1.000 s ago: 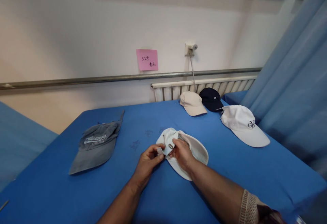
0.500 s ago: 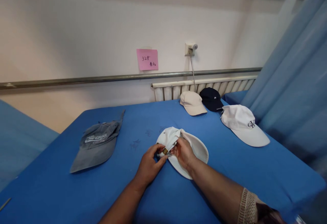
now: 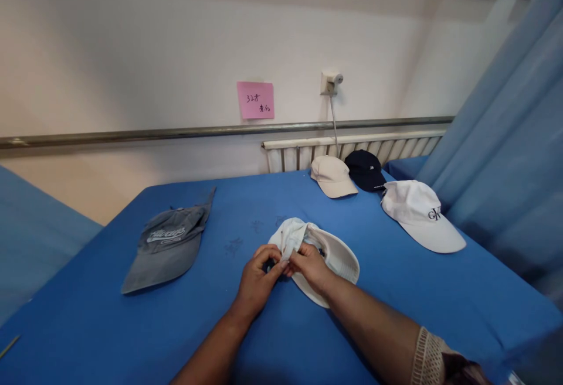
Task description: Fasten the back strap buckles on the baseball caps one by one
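Observation:
A white baseball cap (image 3: pixel 341 256) lies on its side in front of me, its brim toward the right and its inside partly showing. My left hand (image 3: pixel 259 273) pinches the back strap at the cap's left edge between thumb and fingers. Close against it, my right hand (image 3: pixel 310 266) has its fingertips closed on the same strap from the right. The strap's end and its buckle are hidden behind my fingers.
A grey cap (image 3: pixel 165 244) rests at the left of the blue-covered table (image 3: pixel 185 332). Beige (image 3: pixel 332 175), navy (image 3: pixel 365 169) and white lettered caps (image 3: pixel 420 212) sit at the back right. Behind are a radiator (image 3: pixel 303 153) and a blue curtain (image 3: pixel 505 115).
My right hand has shifted slightly down and left, closer to my left hand. The brass buckle that showed between them is now covered, and the strap has turned.

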The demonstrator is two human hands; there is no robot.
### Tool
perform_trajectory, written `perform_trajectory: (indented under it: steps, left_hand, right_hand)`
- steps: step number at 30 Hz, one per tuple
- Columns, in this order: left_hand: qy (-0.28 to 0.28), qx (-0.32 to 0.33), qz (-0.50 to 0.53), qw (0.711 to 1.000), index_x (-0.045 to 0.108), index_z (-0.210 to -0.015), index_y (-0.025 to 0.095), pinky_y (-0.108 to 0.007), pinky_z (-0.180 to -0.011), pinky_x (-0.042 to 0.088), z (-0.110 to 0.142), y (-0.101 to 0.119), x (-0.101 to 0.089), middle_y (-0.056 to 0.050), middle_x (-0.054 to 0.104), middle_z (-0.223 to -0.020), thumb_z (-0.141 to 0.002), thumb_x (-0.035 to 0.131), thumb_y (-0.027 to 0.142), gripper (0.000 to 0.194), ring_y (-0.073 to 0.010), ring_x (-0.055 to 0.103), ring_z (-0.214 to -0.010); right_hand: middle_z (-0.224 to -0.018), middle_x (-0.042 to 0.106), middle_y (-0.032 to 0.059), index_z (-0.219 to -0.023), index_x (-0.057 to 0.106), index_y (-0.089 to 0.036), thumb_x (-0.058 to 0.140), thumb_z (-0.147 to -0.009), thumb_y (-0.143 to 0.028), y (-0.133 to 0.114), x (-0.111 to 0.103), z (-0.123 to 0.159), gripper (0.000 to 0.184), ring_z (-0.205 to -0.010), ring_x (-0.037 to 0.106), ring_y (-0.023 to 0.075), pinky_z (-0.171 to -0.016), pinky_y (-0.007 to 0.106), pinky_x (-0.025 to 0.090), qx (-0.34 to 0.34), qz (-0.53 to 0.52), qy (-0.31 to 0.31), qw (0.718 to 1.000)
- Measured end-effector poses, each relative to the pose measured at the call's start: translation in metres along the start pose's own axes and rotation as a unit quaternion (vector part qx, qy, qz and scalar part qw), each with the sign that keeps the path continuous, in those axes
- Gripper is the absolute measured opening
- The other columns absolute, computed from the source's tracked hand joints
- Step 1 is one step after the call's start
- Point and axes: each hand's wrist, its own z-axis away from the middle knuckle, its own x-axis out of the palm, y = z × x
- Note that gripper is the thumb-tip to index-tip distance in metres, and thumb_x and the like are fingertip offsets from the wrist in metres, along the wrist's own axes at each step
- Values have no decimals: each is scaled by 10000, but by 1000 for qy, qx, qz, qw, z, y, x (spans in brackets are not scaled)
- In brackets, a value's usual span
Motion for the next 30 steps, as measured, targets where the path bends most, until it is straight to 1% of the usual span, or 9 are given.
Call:
perform_trajectory:
  steps: [3, 6, 10, 14, 16, 19, 22, 25, 30]
  left_hand:
    - [-14, -63, 128, 990, 611, -682, 175, -313, -805, 473, 1, 1, 2, -49, 634, -898, -767, 699, 386, 244, -196, 588, -861]
    - [-30, -117, 240, 963, 616, -738, 168, -280, -690, 483, 1, 1, 3, -58, 635, -918, -773, 703, 440, 287, -166, 572, -767]
    - [-32, -153, 320, 934, 611, -778, 178, -275, -652, 477, 1, 1, 0, -40, 635, -832, -733, 750, 460, 318, -150, 558, -703]
    - [-31, -166, 359, 918, 630, -835, 192, -319, -722, 498, -1, 1, -3, -57, 669, -927, -738, 749, 468, 315, -172, 601, -769]
    - [-23, -158, 329, 931, 634, -898, 206, -326, -772, 501, -2, 0, -3, -57, 676, -1005, -756, 737, 444, 295, -176, 618, -822]
    - [15, -113, 217, 970, 616, -994, 214, -335, -856, 488, -3, -2, -4, -54, 664, -1076, -734, 757, 381, 339, -193, 623, -933]
    - [9, -50, 65, 997, 627, -944, 195, -328, -854, 471, -2, 0, -4, -34, 665, -936, -737, 741, 346, 281, -191, 608, -882]
    - [-34, -16, -28, 999, 645, -855, 196, -292, -777, 456, 0, 5, -5, -2, 646, -804, -786, 684, 343, 167, -171, 583, -781]
    - [-45, 12, -51, 998, 669, -792, 201, -281, -766, 436, -1, 7, -7, 0, 625, -763, -816, 633, 332, 137, -173, 568, -773]
  right_hand:
    - [-773, 693, 23, -905, 716, -188, 687, -790, -462, -2, 4, 3, 298, -552, 598, 126, -548, 257, 496, -6, -44, -17, 999]
    - [-787, 695, 38, -949, 708, -179, 703, -780, -473, -5, 8, 6, 339, -581, 612, 141, -569, 273, 502, 3, -83, -31, 996]
    - [-768, 693, 43, -925, 694, -164, 731, -756, -451, -8, 9, 7, 335, -603, 619, 150, -580, 274, 498, 15, -129, -22, 991]
    - [-781, 700, 44, -930, 681, -166, 740, -743, -412, -10, 5, 5, 315, -613, 626, 154, -587, 277, 497, 25, -165, -6, 986]
    - [-778, 700, 42, -936, 683, -164, 736, -743, -397, -11, 4, 3, 307, -608, 623, 151, -585, 273, 494, 30, -172, -7, 985]
    - [-770, 692, 27, -920, 683, -169, 722, -751, -366, -12, 3, 2, 262, -608, 611, 136, -578, 249, 481, 31, -194, -6, 981]
    - [-725, 668, 0, -859, 668, -177, 734, -738, -311, -14, 2, 1, 192, -584, 578, 113, -558, 220, 451, 32, -216, -5, 976]
    - [-734, 668, 0, -844, 657, -180, 747, -741, -335, -15, 2, 1, 206, -593, 574, 115, -527, 212, 423, 35, -220, -9, 975]
    - [-829, 689, 27, -898, 663, -180, 730, -778, -433, -13, 0, 1, 288, -652, 595, 135, -546, 230, 437, 36, -232, -22, 972]
